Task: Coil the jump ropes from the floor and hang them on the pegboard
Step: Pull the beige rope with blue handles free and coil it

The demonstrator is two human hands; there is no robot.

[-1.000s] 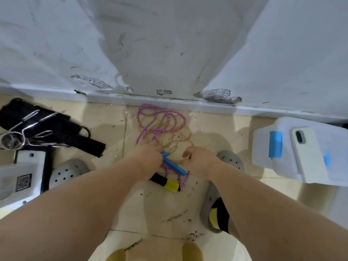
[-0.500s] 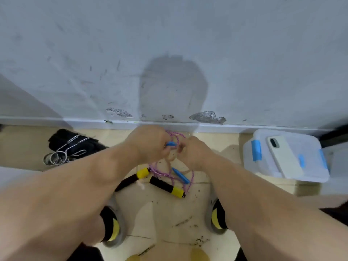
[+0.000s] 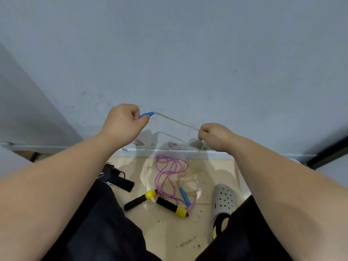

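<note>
The left hand (image 3: 122,123) is gripping a blue handle (image 3: 147,114) in a curled fist, while the right hand (image 3: 212,136) is pinching the tan rope (image 3: 177,121) running taut between them. The pink rope (image 3: 169,172) is lying tangled on the floor (image 3: 169,238) below, near the far wall (image 3: 169,53).

The left hand (image 3: 124,123) hides most of the blue handle (image 3: 147,114); black shorts (image 3: 105,223) cover the heel of the grey shoe (image 3: 224,198).

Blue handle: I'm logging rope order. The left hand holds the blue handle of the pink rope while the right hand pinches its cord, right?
No: in the head view the blue handle in the left hand belongs to the tan rope, whose cord the right hand pinches. The pink rope lies on the floor.
</note>
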